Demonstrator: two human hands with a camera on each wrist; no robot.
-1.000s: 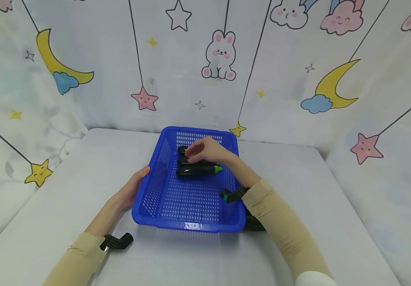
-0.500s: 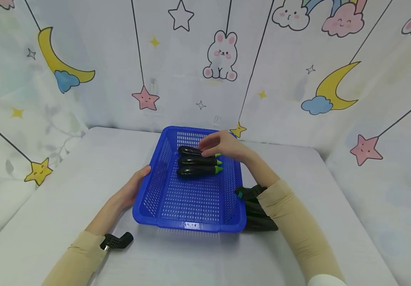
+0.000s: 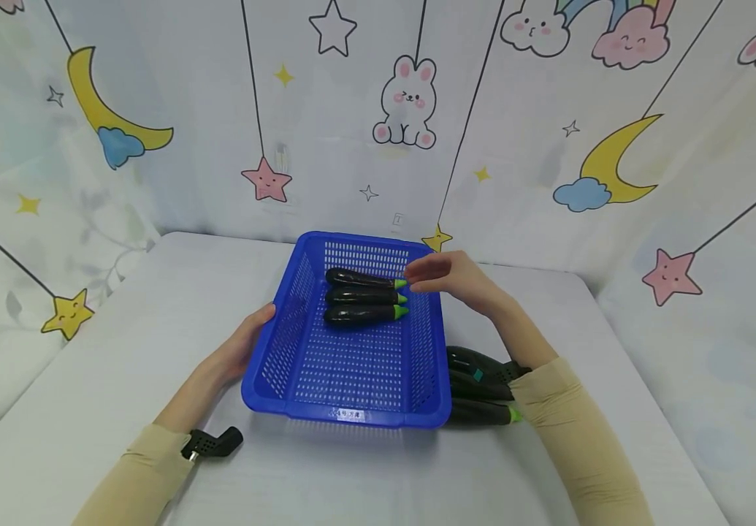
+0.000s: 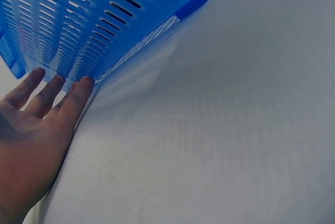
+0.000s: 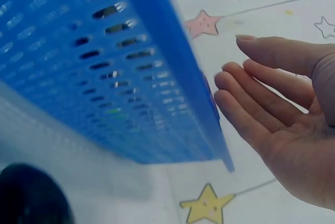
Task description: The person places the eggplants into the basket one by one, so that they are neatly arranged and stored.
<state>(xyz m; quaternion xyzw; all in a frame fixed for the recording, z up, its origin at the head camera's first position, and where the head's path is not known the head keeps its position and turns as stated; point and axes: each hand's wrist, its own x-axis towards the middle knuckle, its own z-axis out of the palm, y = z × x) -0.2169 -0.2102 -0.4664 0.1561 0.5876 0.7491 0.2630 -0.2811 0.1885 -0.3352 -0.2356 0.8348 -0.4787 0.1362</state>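
A blue plastic basket (image 3: 351, 380) with slotted walls stands in the middle of the table. Inside, toward its far end, three dark eggplants (image 3: 361, 315) with green stem ends lie side by side. My left hand (image 3: 242, 347) rests against the basket's left side; the left wrist view shows its straight fingertips (image 4: 84, 81) at the slotted wall. Over the basket's far right rim, my right hand (image 3: 456, 279) has relaxed fingers and holds nothing. The right wrist view shows daylight between thumb and fingers, with the basket's rim (image 5: 172, 56) just beside the fingertips.
Several more eggplants (image 3: 479, 413) lie on the white table (image 3: 312, 482) against the basket's right side, partly under the right wrist and its black camera. A pale cloth backdrop (image 3: 338, 117) printed with moons, stars and rabbits rises behind the table.
My right hand has drawn back rightward from over the eggplants to the basket's right rim, uncovering all three inside and more of those outside. The left hand and basket have stayed put.
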